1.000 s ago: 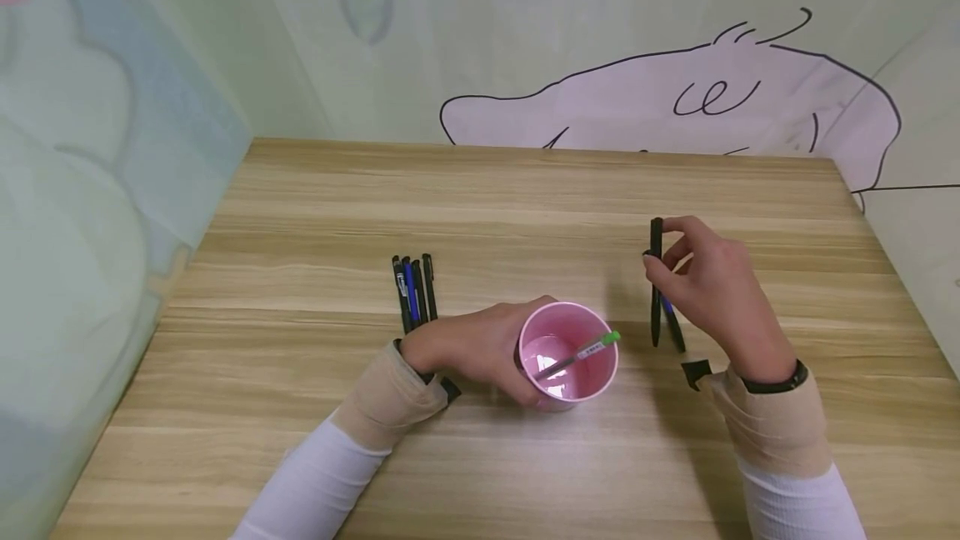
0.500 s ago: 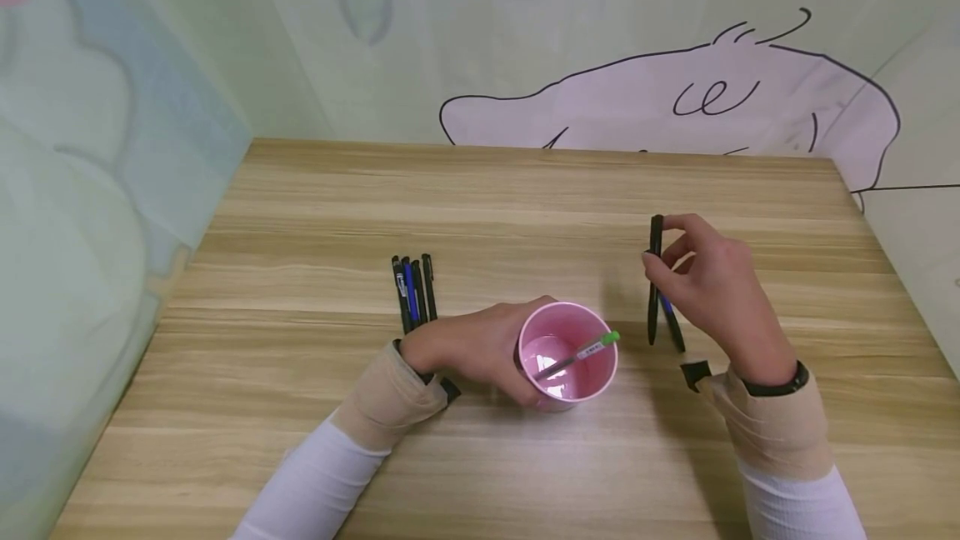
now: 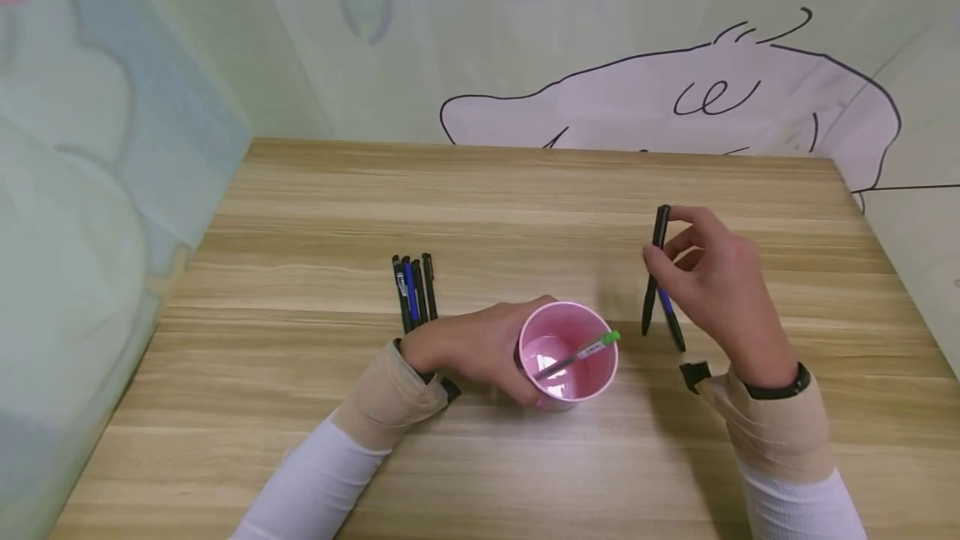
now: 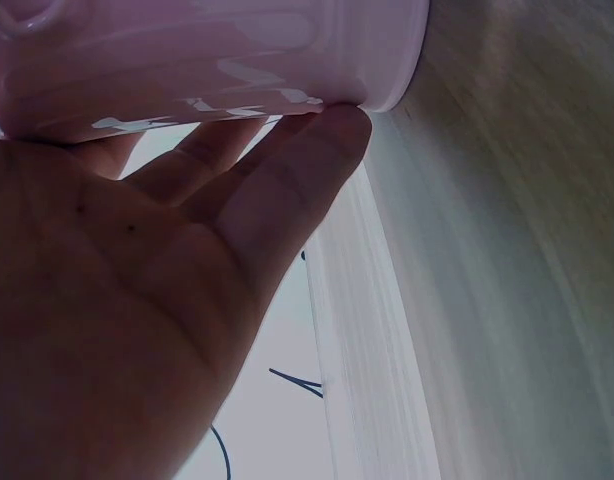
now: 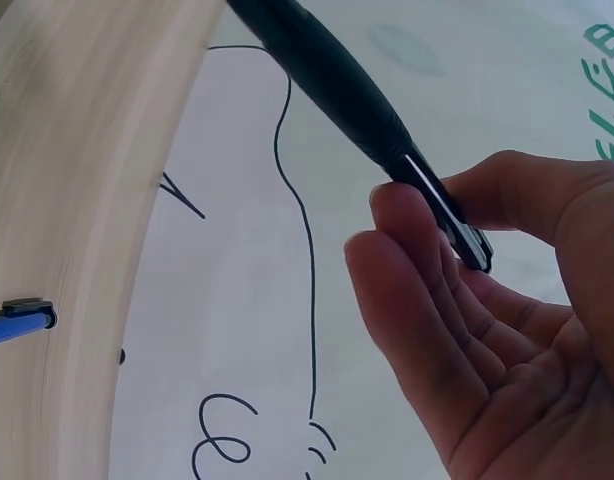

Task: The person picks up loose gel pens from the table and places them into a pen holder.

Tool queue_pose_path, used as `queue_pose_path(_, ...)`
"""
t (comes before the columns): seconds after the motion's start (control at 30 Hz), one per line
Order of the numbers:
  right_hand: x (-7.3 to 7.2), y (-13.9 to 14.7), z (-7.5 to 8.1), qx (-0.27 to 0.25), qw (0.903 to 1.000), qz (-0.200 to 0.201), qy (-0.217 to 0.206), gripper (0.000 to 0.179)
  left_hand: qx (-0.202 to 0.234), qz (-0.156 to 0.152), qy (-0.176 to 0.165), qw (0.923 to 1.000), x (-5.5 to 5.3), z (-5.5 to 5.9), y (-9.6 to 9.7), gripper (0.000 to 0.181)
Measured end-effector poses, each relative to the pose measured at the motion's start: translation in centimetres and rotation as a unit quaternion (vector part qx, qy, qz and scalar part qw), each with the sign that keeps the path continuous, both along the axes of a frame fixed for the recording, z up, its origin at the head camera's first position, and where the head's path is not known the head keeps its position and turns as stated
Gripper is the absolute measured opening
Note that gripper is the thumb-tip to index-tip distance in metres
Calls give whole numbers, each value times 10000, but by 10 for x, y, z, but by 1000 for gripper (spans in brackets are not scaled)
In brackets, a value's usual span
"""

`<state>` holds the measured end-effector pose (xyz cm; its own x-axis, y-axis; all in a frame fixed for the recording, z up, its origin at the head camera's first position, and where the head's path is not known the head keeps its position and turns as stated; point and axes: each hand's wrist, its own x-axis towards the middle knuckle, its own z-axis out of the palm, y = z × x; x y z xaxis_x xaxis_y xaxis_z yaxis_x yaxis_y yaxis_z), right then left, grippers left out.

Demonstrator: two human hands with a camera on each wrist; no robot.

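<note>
In the head view my left hand (image 3: pixel 480 348) is curled around the side of a pink cup (image 3: pixel 581 322) near the table's middle. Inside leans a pen with a green end (image 3: pixel 606 340), its tip toward the cup's bottom. The left wrist view shows fingertips (image 4: pixel 332 135) against the cup's wall. To the right, my right hand (image 3: pixel 716 290) pinches a black pen (image 3: pixel 651 302) near its upper end, thumb on one side and fingers on the other. That pen tilts above the table. A blue and black pen (image 3: pixel 672 321) lies below it, partly hidden by the hand.
Several pens (image 3: pixel 411 294), black ones and a blue one, lie side by side left of the cup, lower ends hidden behind my left wrist. The wooden table (image 3: pixel 465 207) meets a wall with a cartoon drawing (image 3: pixel 622 98) at its far edge.
My right hand has moved slightly up and away with the black pen, whose lower end has swung left, apart from the blue and black pen. The left hand and cup have stayed put.
</note>
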<state>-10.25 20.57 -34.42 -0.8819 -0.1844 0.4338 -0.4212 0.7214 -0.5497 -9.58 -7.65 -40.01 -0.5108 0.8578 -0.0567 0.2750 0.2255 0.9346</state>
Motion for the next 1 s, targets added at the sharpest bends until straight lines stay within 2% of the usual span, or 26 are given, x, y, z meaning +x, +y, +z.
queue_pose_path(0.17, 1, -2, 2, -104, 9999, -37, 113, 46, 12, -18, 3, 10000, 0, 0, 0, 93)
queue_pose_path(0.6, 3, -6, 5, -378, 9992, -115, 2, 42, 102, -37, -43, 9999, 0, 0, 0, 92)
queue_pose_path(1.0, 5, -6, 7, -411, 9988, -151, 214, 44, 94, -35, -58, 9999, 0, 1, 0, 93)
